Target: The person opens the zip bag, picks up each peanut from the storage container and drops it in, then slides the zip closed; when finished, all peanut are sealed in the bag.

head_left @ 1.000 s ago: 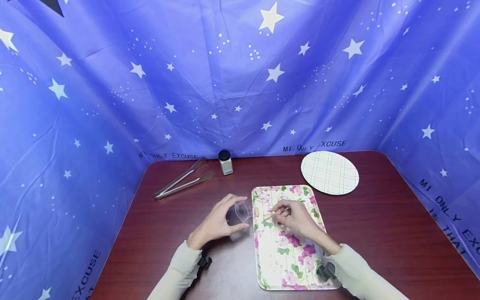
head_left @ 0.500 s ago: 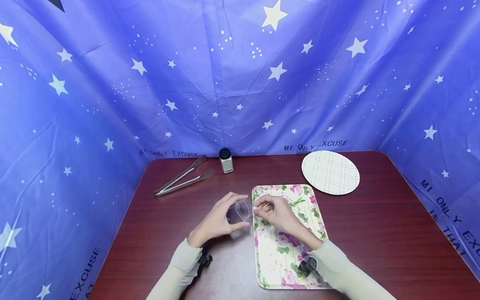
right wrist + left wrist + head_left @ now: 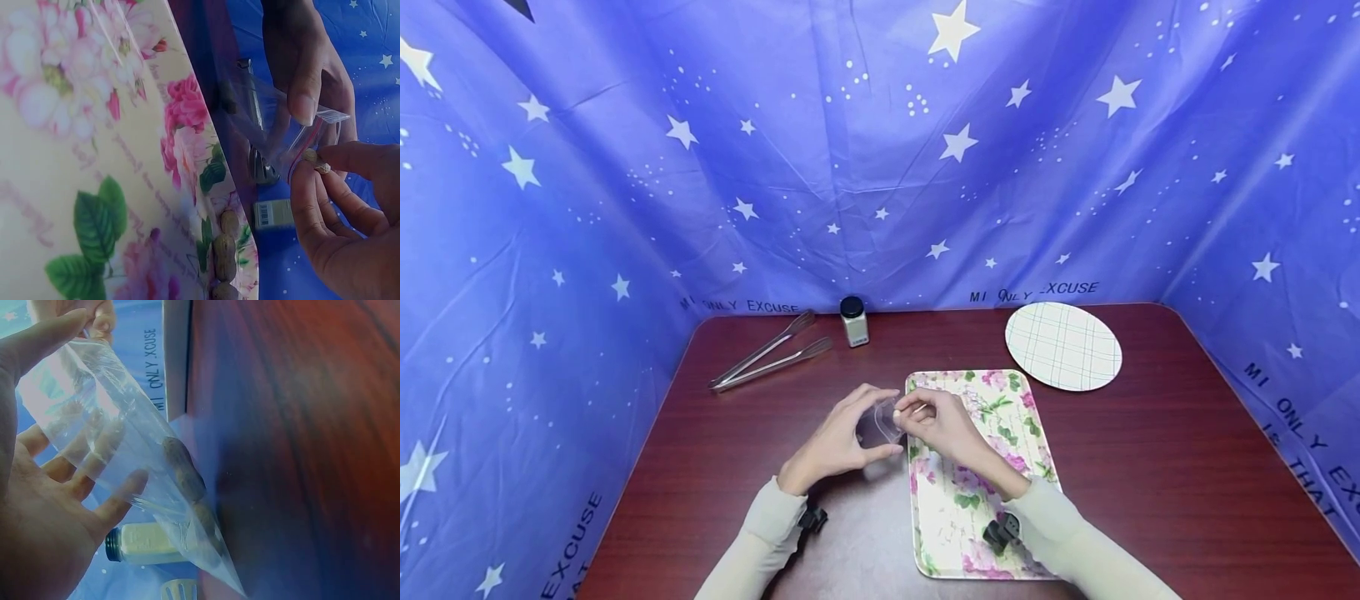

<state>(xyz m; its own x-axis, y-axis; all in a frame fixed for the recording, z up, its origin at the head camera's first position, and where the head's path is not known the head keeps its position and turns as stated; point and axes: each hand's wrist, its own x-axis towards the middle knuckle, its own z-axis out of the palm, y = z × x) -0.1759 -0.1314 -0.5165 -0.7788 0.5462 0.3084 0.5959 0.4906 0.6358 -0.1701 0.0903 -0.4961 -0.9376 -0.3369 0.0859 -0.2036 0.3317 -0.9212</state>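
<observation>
A clear zip-lock bag is held by my left hand, its thumb and fingers spread in a curve at the mouth. Peanuts in shells lie inside the bag, low down in the left wrist view. My right hand pinches a peanut between thumb and fingertips, right at the bag's mouth. Beneath the right forearm lies a floral tray. More peanuts sit on that tray near its edge, seen in the right wrist view; the right hand hides them in the head view.
Metal tongs lie spread at the back left. A small jar with a black lid stands beside them. To the right at the back is an oval checked plate. A blue starry curtain encloses the table.
My right hand has moved left from over the tray to the bag's mouth, carrying the pinched peanut. The left hand has kept its place with the bag.
</observation>
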